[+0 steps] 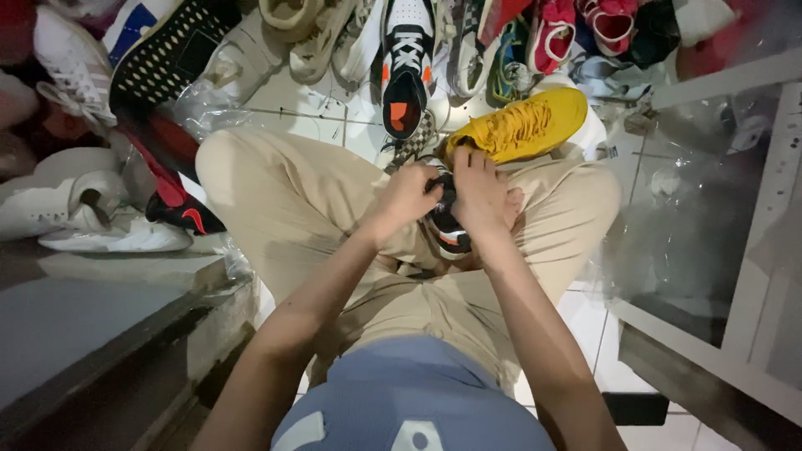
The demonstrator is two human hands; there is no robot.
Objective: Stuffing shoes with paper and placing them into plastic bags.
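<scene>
We count two hands, left hand (pixel 407 196) and right hand (pixel 479 194), on one dark sneaker (pixel 445 230). We see one yellow shoe (pixel 520 127), one black-and-orange sneaker (pixel 406 83), and perhaps a dozen more in the heaped shoes (pixel 317 33).

The floor (pixel 322 117) is made of white tiles with thin dark lines between them. Far away, many shoes lie in a big heap (pixel 468 42) on the tiles. More white shoes (pixel 79 209) sit on the left. Near the left is a dark gray ledge (pixel 83 326). On the right stands a pale frame (pixel 764 250) with clear plastic sheet (pixel 693 209) by it. The light is dim.
</scene>
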